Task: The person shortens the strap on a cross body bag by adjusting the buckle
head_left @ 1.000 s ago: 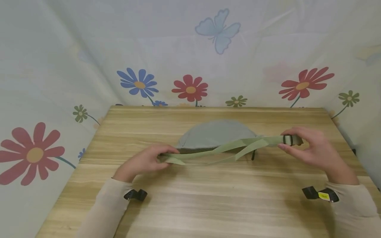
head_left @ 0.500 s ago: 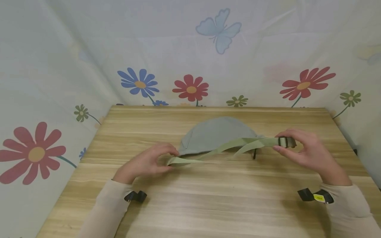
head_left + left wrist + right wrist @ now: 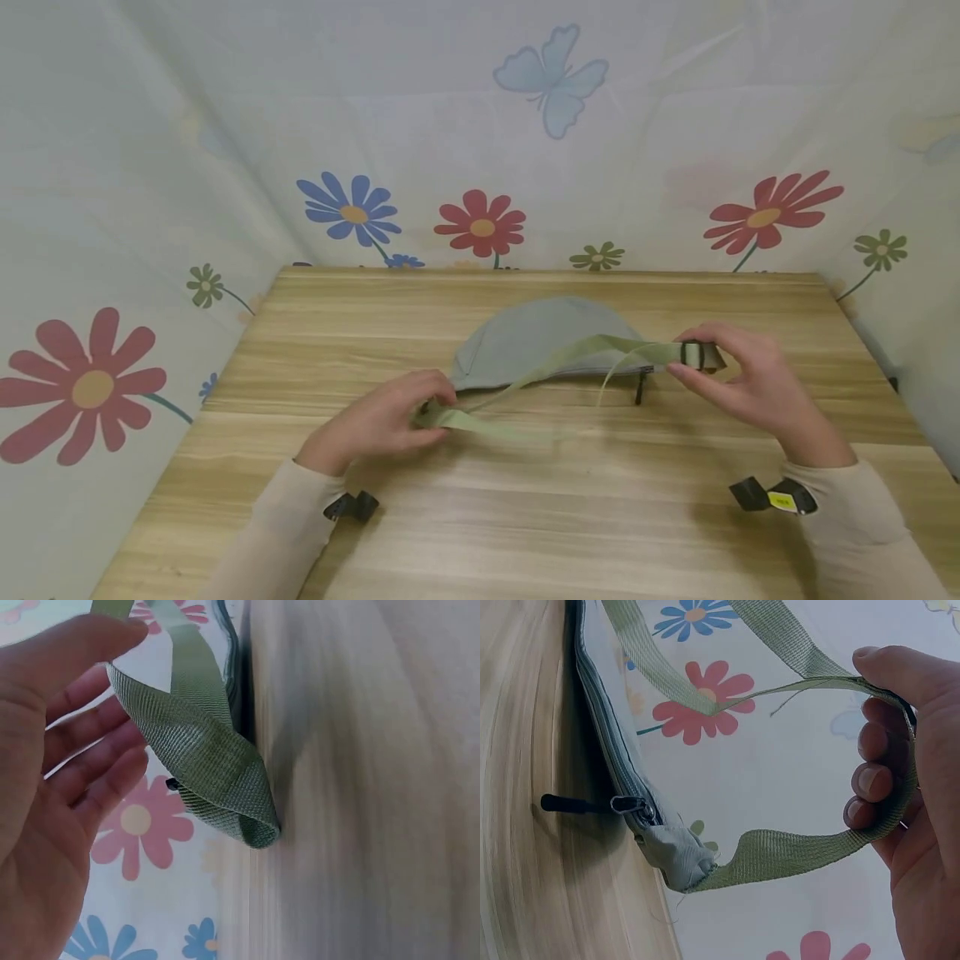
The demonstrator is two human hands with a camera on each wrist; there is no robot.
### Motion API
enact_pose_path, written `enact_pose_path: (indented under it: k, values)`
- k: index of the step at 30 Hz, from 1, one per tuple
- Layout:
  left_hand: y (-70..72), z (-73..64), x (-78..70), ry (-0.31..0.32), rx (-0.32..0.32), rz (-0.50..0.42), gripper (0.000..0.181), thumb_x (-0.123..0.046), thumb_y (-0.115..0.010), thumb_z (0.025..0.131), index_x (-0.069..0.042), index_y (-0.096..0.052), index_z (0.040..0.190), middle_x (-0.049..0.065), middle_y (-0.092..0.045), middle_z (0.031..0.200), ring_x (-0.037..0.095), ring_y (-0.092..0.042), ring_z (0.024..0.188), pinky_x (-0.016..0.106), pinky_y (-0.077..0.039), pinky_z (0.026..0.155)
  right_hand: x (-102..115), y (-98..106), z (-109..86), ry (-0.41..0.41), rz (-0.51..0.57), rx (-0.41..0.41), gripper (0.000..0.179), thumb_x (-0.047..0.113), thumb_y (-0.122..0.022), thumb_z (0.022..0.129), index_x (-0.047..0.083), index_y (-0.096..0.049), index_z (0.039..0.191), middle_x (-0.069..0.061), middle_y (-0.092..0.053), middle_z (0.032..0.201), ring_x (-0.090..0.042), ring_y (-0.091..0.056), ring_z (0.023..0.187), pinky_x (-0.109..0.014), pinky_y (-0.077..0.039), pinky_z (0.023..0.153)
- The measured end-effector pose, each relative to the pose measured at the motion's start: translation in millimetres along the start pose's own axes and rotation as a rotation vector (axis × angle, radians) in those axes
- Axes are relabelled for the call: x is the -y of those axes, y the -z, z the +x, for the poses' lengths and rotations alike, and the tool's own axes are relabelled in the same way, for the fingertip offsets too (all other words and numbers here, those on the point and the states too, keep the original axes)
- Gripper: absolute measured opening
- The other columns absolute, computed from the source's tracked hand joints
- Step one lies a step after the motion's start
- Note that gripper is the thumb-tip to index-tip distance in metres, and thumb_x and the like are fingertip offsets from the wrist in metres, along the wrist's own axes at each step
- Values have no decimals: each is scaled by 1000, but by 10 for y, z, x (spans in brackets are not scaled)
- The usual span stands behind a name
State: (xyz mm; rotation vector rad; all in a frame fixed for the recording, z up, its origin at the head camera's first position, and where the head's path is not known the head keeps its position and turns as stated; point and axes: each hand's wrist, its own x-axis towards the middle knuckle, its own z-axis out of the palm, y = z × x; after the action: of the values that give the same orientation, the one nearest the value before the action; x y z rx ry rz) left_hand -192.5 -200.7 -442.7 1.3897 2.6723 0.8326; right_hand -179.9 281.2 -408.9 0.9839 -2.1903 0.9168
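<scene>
A grey waist bag [image 3: 543, 333] lies on the table with its curved edge away from me. Its zipper pull [image 3: 574, 804] hangs at the right end. From both ends runs a light green webbing strap [image 3: 558, 358]. My left hand [image 3: 386, 417] pinches the strap at the bag's left end; in the left wrist view a twisted strap fold [image 3: 214, 761] hangs beside the fingers. At the right end my right hand [image 3: 750, 379] pinches the strap at a black slider [image 3: 692, 354] between thumb and fingers. In the right wrist view, the strap loops past its curled fingers.
The wood-grain table [image 3: 585, 517] reaches back to a white curtain [image 3: 420, 108] printed with flowers and a butterfly. Similar cloth hangs on both sides. Black wrist cameras [image 3: 352, 506] sit on both cuffs.
My right hand has moved left with the slider, and my left hand has shifted slightly right and nearer. The strap between them has gone slacker, its middle arching over the bag.
</scene>
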Motion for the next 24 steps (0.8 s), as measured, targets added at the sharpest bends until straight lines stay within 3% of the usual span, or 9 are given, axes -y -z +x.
enact_pose_path:
  k: [5,10,16,19,24]
  values:
    - [-8,-44,-22,-6,-17,103,33,-18,-90,90,-12,-66,111,-2,-67,109,16,-63,97,31,-58,88,10,-11,11,-9,7,-3,62,62,-64,102,1,-75,106,-9,-76,91,3,-58,79,-12,-48,67]
    - [-27,-153,24,-12,-22,231,34,-20,-92,87,-14,-65,107,-4,-65,102,11,-62,94,29,-58,86,-10,16,-11,-30,-12,-24,65,64,-64,100,0,-75,106,-8,-74,91,6,-56,80,-10,-46,70]
    - [-34,-268,112,-37,-101,376,33,-19,-93,82,-14,-65,99,-5,-64,96,12,-63,87,31,-59,80,-29,88,-31,-60,-15,-37,68,63,-66,99,-4,-75,107,-7,-72,90,7,-53,80,-10,-43,70]
    - [-18,-307,134,12,-117,400,31,-17,-91,84,-14,-65,101,-4,-66,97,13,-66,88,32,-60,79,-30,133,-41,-92,-19,-29,65,60,-68,99,-4,-75,108,-1,-73,91,7,-53,79,-10,-43,69]
    - [38,-342,136,176,-103,404,24,-12,-83,89,-11,-69,108,1,-71,105,19,-71,95,37,-63,84,-40,188,-67,-137,-43,-29,68,64,-67,98,-3,-76,109,7,-73,96,9,-54,81,-8,-44,72]
